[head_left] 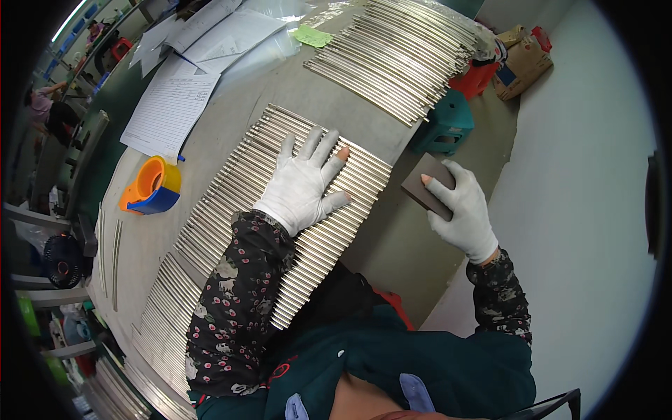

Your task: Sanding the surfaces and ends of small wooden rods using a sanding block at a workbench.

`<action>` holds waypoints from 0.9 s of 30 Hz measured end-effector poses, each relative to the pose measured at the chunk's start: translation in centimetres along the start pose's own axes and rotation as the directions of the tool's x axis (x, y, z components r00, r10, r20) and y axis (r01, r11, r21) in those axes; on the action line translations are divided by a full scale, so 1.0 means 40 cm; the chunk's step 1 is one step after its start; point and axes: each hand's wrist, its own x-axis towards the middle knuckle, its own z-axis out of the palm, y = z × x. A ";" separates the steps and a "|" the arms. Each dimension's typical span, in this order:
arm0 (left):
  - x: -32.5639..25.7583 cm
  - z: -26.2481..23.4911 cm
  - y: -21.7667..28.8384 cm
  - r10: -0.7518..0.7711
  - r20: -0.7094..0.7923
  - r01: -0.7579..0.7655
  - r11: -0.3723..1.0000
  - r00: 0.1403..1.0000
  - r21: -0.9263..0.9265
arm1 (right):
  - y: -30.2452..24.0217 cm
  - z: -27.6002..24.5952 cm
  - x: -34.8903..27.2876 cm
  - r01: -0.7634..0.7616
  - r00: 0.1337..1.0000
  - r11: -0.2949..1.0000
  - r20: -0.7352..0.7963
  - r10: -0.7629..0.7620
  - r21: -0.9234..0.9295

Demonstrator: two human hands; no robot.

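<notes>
Many slim, shiny metal rods (231, 189) lie side by side in a flat row across the worktable. My left hand (304, 178), in a white glove with the thumb and index tips bare, rests flat on them with its fingers spread. Off the table's right edge, my right hand (462, 210) is closed around a dark brown rectangular block (428, 185). That glove is white too, with a bare fingertip showing on the block's face. The block is held in the air, apart from the rods.
Another batch of rods (392, 56) lies at the table's far end beside a green note (312, 36). Left are papers (171, 105) and an orange-and-blue tape dispenser (152, 185). A teal stool (446, 122) stands beyond the right edge, near a white wall (581, 175).
</notes>
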 end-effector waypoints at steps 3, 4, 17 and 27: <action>0.001 0.005 -0.005 0.013 0.037 -0.013 1.000 0.999 0.002 | -0.003 -0.004 0.008 -0.017 0.999 1.000 -0.038 0.017 0.003; -0.001 0.006 -0.006 0.013 0.039 -0.013 1.000 0.999 0.002 | -0.005 -0.006 0.012 -0.018 0.999 1.000 -0.038 0.018 0.005; -0.005 -0.006 0.000 -0.004 0.067 0.005 1.000 0.998 -0.021 | -0.040 0.040 0.101 0.125 0.990 0.990 -0.072 -0.121 0.061; -0.004 -0.011 0.003 0.011 0.068 -0.009 1.000 0.998 -0.026 | -0.035 0.038 0.121 0.185 0.982 0.980 -0.043 -0.182 0.072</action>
